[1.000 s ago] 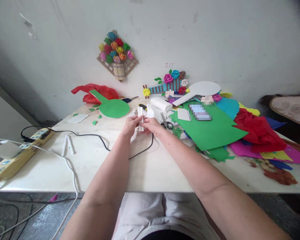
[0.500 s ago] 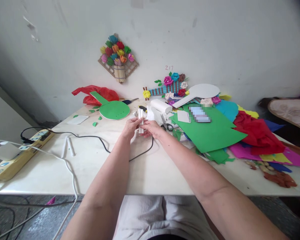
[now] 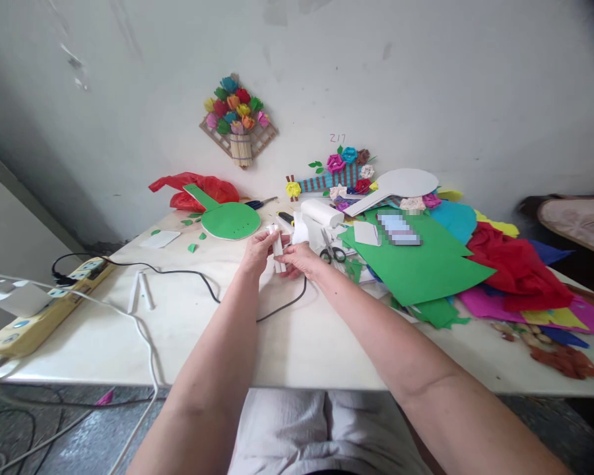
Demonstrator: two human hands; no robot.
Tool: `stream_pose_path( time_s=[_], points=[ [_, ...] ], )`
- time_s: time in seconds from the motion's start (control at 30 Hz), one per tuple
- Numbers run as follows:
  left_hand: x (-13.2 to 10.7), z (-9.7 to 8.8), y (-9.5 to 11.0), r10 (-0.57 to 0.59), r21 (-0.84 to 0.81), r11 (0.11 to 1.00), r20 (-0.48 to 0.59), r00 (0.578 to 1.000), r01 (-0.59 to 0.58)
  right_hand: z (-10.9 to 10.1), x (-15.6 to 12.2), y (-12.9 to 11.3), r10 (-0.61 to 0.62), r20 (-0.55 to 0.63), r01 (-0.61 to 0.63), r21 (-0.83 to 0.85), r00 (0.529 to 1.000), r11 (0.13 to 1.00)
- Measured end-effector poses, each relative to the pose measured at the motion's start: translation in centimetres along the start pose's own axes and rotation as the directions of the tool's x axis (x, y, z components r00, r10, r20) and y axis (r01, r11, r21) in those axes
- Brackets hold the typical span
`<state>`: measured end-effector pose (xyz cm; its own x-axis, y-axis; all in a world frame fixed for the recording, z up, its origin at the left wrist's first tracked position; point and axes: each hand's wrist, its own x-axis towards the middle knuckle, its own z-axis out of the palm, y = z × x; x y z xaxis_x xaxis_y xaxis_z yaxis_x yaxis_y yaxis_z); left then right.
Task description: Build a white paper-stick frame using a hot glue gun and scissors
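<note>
My left hand and my right hand meet over the middle of the white table. Both are closed on a small bundle of white rolled paper sticks, held roughly upright and tilted a little to the left. A black cable runs on the table just under my hands. Scissors lie just right of my right hand, and a white paper roll lies behind them.
A green paddle-shaped cutout and a red plastic bag lie at the back left. Two loose white sticks and a power strip are on the left. Green sheets and piled coloured paper fill the right side.
The bundle of white sticks has tilted slightly leftward in my hands. My hands stay together in the same place; the view has shifted a little.
</note>
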<state>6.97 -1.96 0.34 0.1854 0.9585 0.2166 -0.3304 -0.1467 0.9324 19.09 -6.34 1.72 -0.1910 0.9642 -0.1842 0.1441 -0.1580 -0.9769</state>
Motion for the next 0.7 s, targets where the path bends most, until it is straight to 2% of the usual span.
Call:
stream_pose_path(
  time_s=[0.23,0.43,0.57,0.7],
  points=[
    [0.1,0.2,-0.1,-0.021,0.03,0.999,-0.011,1.0,0.021,0.0,0.3,0.4,-0.043,-0.04,0.042,-0.025,0.998,0.999],
    [0.0,0.4,0.0,-0.016,0.03,0.999,-0.029,0.999,0.017,0.2,0.8,0.9,-0.06,-0.02,0.061,0.016,0.998,0.998],
    [-0.1,0.5,0.3,0.039,-0.009,0.999,-0.032,0.999,-0.04,0.2,1.1,1.3,-0.077,-0.045,0.077,0.007,0.996,0.997],
    [-0.3,0.6,0.7,0.079,-0.069,0.994,-0.024,0.997,-0.08,0.3,1.4,1.7,-0.114,-0.085,0.108,-0.073,0.99,0.992]
  ],
)
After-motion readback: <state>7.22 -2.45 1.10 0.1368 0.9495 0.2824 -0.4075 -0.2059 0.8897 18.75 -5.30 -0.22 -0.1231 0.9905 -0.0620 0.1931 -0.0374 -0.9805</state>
